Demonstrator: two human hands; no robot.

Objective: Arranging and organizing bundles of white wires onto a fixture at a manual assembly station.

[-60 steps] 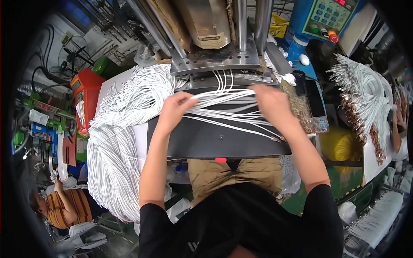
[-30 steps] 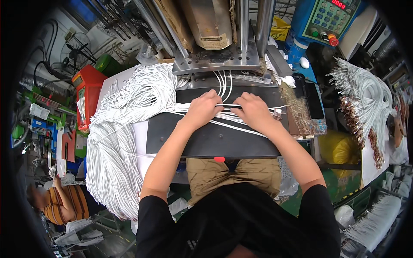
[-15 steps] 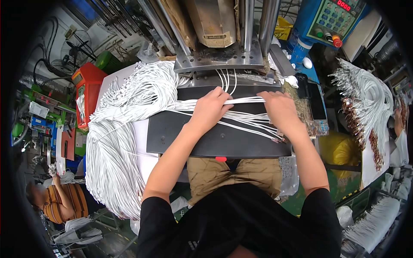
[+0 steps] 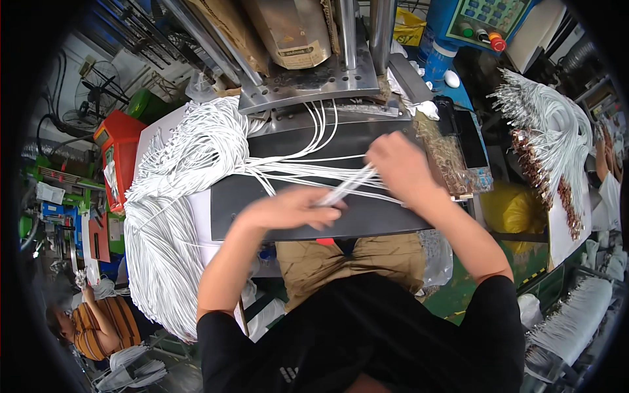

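A short length of white cables [image 4: 352,185] runs slantwise between my two hands, above a black work board [image 4: 288,229]. My left hand [image 4: 291,208], smeared by motion, is closed round its lower left end near the board's front edge. At the upper right end my right hand [image 4: 401,165] is closed on it, also blurred. Beneath them more loose white cables [image 4: 298,168] cross the board from the left. A few cables [image 4: 323,128] curve up to the metal press [image 4: 308,97]; their far ends are hidden there.
A large heap of white cables [image 4: 206,147] covers the left side, and a long bundle [image 4: 164,262] hangs from it. Right of the board lie a dark tray [image 4: 468,141] and a blue control box [image 4: 488,23]. Another cable bundle [image 4: 550,124] hangs farther right. A person [image 4: 105,324] sits at far left.
My left hand has moved left and toward me, from on top of the cables to the board's front. The strands between my hands now slant. The whole view has shifted slightly.
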